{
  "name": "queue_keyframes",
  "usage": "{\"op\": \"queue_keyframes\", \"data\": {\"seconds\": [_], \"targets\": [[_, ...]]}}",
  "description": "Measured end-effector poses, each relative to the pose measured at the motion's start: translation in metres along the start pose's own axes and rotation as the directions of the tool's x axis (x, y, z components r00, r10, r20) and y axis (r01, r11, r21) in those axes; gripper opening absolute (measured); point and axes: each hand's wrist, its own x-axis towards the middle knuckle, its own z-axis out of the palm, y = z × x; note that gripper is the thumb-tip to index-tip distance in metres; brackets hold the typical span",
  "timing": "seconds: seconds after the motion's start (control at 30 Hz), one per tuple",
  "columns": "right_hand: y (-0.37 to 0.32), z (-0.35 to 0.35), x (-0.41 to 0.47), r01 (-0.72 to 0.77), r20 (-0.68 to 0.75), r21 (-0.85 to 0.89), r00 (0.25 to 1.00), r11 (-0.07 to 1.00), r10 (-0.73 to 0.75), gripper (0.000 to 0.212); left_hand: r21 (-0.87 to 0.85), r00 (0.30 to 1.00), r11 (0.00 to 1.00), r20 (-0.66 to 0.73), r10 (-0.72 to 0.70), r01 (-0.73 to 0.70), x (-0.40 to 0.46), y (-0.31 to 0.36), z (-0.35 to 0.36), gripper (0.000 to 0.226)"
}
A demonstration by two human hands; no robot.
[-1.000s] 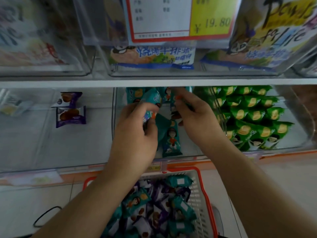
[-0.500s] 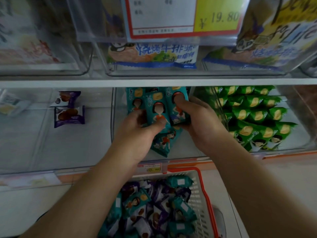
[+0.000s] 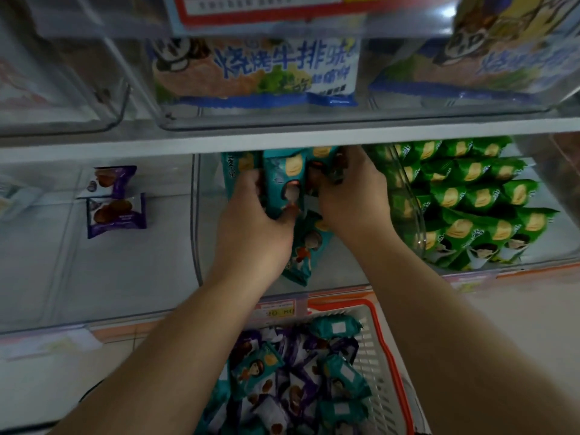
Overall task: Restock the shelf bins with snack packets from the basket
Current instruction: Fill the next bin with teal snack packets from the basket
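Item: row of upright teal foil snack packets [image 3: 284,180], rear of middle clear plastic shelf bin [image 3: 196,215]. Our left hand [image 3: 254,227] and right hand [image 3: 348,196] clasp row from both sides; long axes point front-to-back. Loose teal packet [image 3: 303,249] lies just nearer us, between wrists. Red-rimmed white basket [image 3: 386,356] below.

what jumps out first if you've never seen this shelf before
Both hands, left hand and right hand, grip teal packets in the middle bin. Right of it, green packets fill a bin in neat rows. Below, a red-rimmed basket holds mixed teal and purple packets.
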Motion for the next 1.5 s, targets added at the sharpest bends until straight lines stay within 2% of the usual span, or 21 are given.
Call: {"op": "queue_keyframes", "data": {"seconds": [0.13, 0.3, 0.37, 0.43, 0.53, 0.63, 0.73, 0.8, 0.9, 1.03, 1.17, 1.3, 1.43, 1.5], "targets": [[-0.002, 0.005, 0.005, -0.031, -0.001, -0.011, 1.0, 0.999, 0.031, 0.033, 0.199, 0.992, 0.973, -0.009, 0.123, -0.119, 0.013, 0.01, 0.019, 0.052], [0.009, 0.015, 0.008, -0.131, 0.062, 0.017, 0.99, 0.991, 0.13, 0.047, 0.268, 0.987, 0.951, 0.0, 0.16, -0.154, 0.028, 0.009, 0.028, 0.052], [0.011, 0.015, 0.01, -0.177, 0.058, 0.032, 0.983, 0.984, 0.175, 0.053, 0.25, 0.989, 0.957, 0.003, 0.15, -0.146, 0.028, 0.01, 0.026, 0.048], [0.012, 0.012, 0.01, -0.202, 0.06, 0.085, 0.978, 0.976, 0.198, 0.05, 0.213, 0.994, 0.971, 0.0, 0.113, -0.11, 0.028, 0.013, 0.022, 0.046], [0.01, 0.01, 0.006, -0.187, 0.164, 0.156, 0.973, 0.97, 0.161, 0.038, 0.14, 0.998, 0.988, 0.017, 0.055, -0.057, 0.028, 0.018, 0.016, 0.047], [0.011, 0.009, 0.003, -0.129, 0.214, 0.161, 0.972, 0.979, 0.093, 0.04, 0.078, 0.997, 0.997, 0.072, 0.012, -0.018, 0.026, 0.021, 0.016, 0.048], [0.015, 0.005, 0.0, -0.058, 0.21, 0.145, 0.977, 0.988, 0.026, 0.043, -0.028, 0.991, 0.999, 0.132, -0.034, 0.038, 0.023, 0.02, 0.019, 0.058], [0.018, 0.004, -0.002, -0.012, 0.157, 0.113, 0.988, 0.994, -0.006, 0.044, -0.06, 0.988, 0.997, 0.147, -0.048, 0.057, 0.021, 0.021, 0.02, 0.064], [0.019, 0.003, -0.003, -0.03, 0.114, 0.123, 0.993, 0.992, 0.016, 0.05, -0.081, 0.987, 0.995, 0.155, -0.041, 0.054, 0.022, 0.02, 0.019, 0.068], [0.023, 0.001, -0.004, -0.241, 0.257, 0.411, 0.956, 0.879, 0.142, 0.059, -0.085, 0.974, 0.993, 0.217, -0.062, 0.082, 0.022, 0.017, 0.019, 0.07], [0.03, 0.004, -0.005, -0.346, 0.337, 0.638, 0.929, 0.688, 0.155, 0.051, -0.097, 0.963, 0.99, 0.261, -0.071, 0.099, 0.021, 0.017, 0.016, 0.074], [0.032, 0.003, -0.003, -0.41, 0.359, 0.717, 0.911, 0.564, 0.205, 0.047, -0.12, 0.968, 0.99, 0.249, -0.04, 0.072, 0.02, 0.016, 0.013, 0.069], [0.028, 0.002, -0.004, -0.415, 0.376, 0.699, 0.906, 0.583, 0.195, 0.039, -0.04, 0.969, 0.999, 0.248, 0.006, 0.004, 0.019, 0.014, 0.014, 0.061], [0.025, 0.003, -0.006, -0.381, 0.357, 0.676, 0.918, 0.63, 0.172, 0.037, 0.029, 0.969, 0.999, 0.243, 0.036, -0.044, 0.02, 0.013, 0.016, 0.066]]}}
